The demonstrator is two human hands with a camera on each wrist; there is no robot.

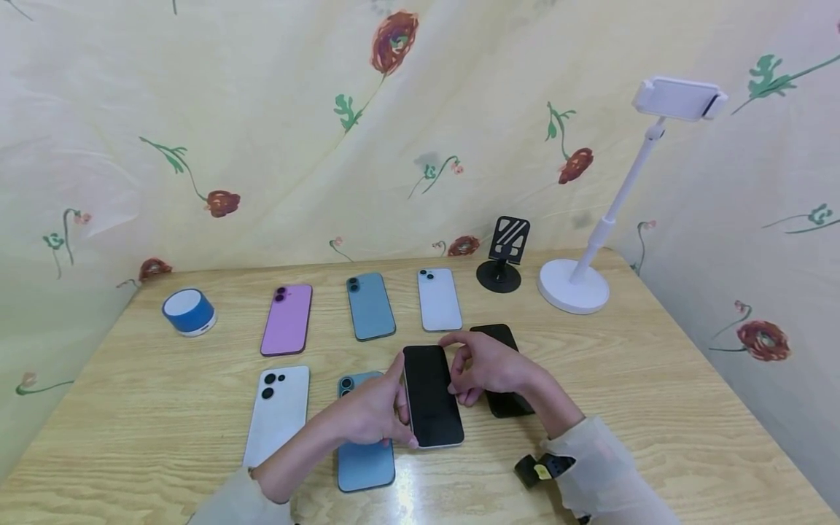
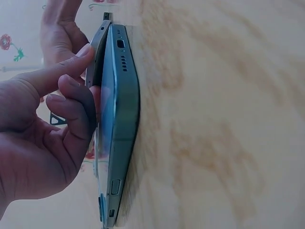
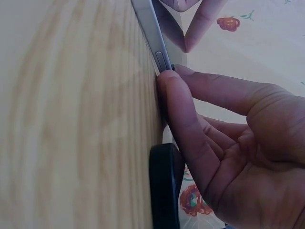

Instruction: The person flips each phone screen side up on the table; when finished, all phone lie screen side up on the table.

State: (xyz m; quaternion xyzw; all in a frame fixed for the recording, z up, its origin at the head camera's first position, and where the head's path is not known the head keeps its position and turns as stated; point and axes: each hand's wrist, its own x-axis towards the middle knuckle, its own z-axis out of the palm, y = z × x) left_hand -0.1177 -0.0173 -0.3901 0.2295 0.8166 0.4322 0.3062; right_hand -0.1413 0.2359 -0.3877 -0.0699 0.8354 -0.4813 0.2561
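Observation:
A smartphone (image 1: 433, 397) with a dark screen facing up lies between both hands in the head view. My left hand (image 1: 367, 412) grips its left edge, thumb at the near corner. In the left wrist view, that phone's edge tilts above a blue phone (image 2: 125, 100). At the opposite edge, my right hand (image 1: 492, 364) pinches the side near its button, as the right wrist view shows. Partly covered by the left arm is the blue phone, back up. Below the right hand lies another black phone (image 1: 508, 405), partly hidden.
A white phone (image 1: 282, 401), purple phone (image 1: 287, 321), second blue phone (image 1: 370, 306) and pale phone (image 1: 440, 299) lie around. Behind stand a blue-and-white cylinder (image 1: 189, 312), a black phone stand (image 1: 500, 275) and a tall white phone holder (image 1: 574, 286).

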